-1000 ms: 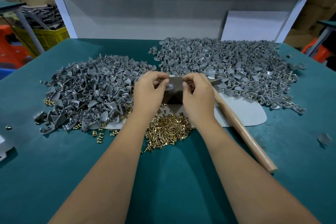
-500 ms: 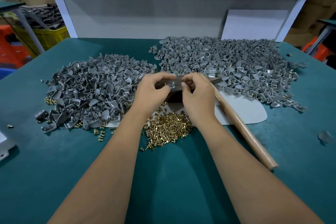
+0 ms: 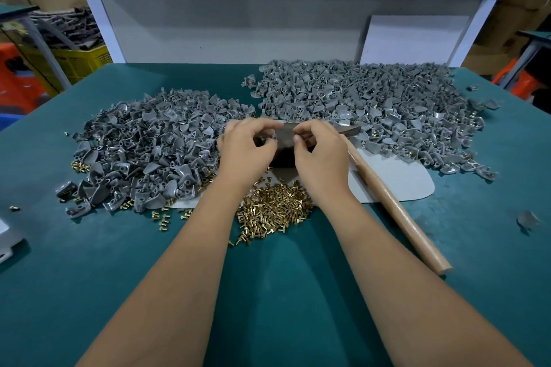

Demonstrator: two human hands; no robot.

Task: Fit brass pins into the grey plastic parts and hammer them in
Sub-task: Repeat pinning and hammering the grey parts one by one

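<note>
Left hand (image 3: 246, 152) and right hand (image 3: 320, 155) hovering together over a dark block (image 3: 284, 158), fingers curling and pinching something small and blurred, brass pins (image 3: 274, 211) lying heaped just below, grey parts (image 3: 155, 146) piling at both sides, hammer (image 3: 393, 208) resting beside the right wrist.

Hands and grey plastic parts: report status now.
Left hand and right hand curled at dark metal block; what they pinch unclear. Wooden-handled hammer lying idle beside right hand.
</note>
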